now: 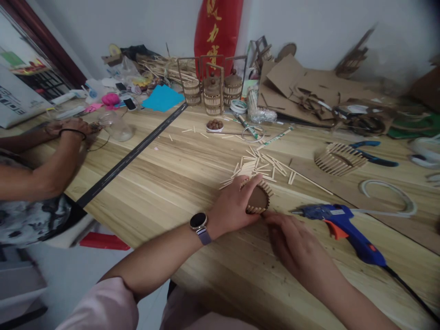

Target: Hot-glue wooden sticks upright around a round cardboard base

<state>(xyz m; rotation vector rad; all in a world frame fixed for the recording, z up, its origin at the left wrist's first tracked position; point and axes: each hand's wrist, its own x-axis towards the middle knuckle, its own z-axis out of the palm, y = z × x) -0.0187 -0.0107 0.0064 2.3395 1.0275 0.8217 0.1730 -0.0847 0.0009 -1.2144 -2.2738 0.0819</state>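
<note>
My left hand (233,204), with a watch on its wrist, grips a small round stick basket (258,198). The basket has a brown cardboard disc inside a ring of short wooden sticks. My right hand (292,238) is at the basket's near right edge, its fingertips pressed together; what they hold, if anything, is hidden. Just beyond the basket lies a loose pile of short wooden sticks (271,162). A blue glue gun (347,229) lies to the right of my right hand, its nozzle pointing left.
At the back stand several small handled baskets (213,98). Blue-handled pliers (374,153) lie beside another stick piece (340,159) at right. A small bowl of brown balls (215,125) stands mid-table. A co-worker's hands (74,128) work at left, beside a clear jar (118,128).
</note>
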